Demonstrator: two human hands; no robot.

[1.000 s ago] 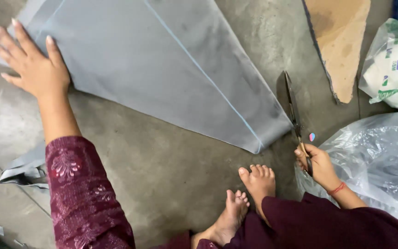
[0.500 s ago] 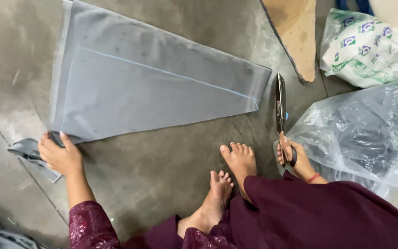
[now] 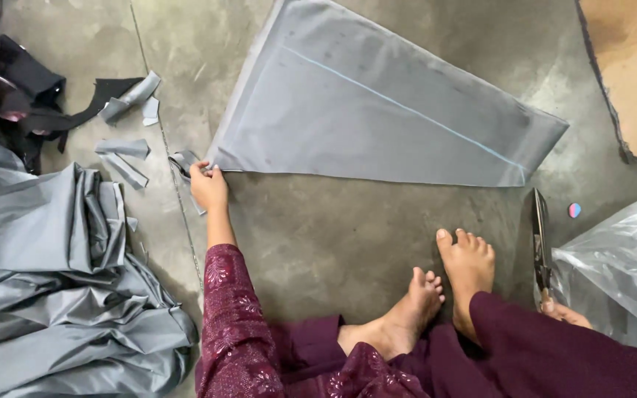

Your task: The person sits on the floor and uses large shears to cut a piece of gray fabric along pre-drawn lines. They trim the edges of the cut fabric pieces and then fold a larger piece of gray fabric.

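A grey, folded piece of cloth (image 3: 385, 110) with a pale blue chalk line lies flat on the concrete floor. My left hand (image 3: 208, 186) pinches its near left corner. My right hand (image 3: 565, 311), mostly hidden behind my maroon sleeve, grips the handles of a long pair of scissors (image 3: 540, 239) whose closed blades rest on the floor and point away from me, just right of the cloth's narrow end. My bare feet (image 3: 444, 287) rest between the two hands.
A heap of grey fabric (image 3: 60, 287) lies at the left, with grey offcuts (image 3: 123, 151) and dark scraps (image 3: 31, 88) beyond it. A clear plastic bag (image 3: 621, 265) sits at the right, a brown cardboard piece (image 3: 632, 74) at top right, a small round chalk (image 3: 574, 210) near the scissors.
My left hand came off the top of the cloth and down to its near left corner, which it now pinches. The view shifted left. The scissors stay in my right hand.
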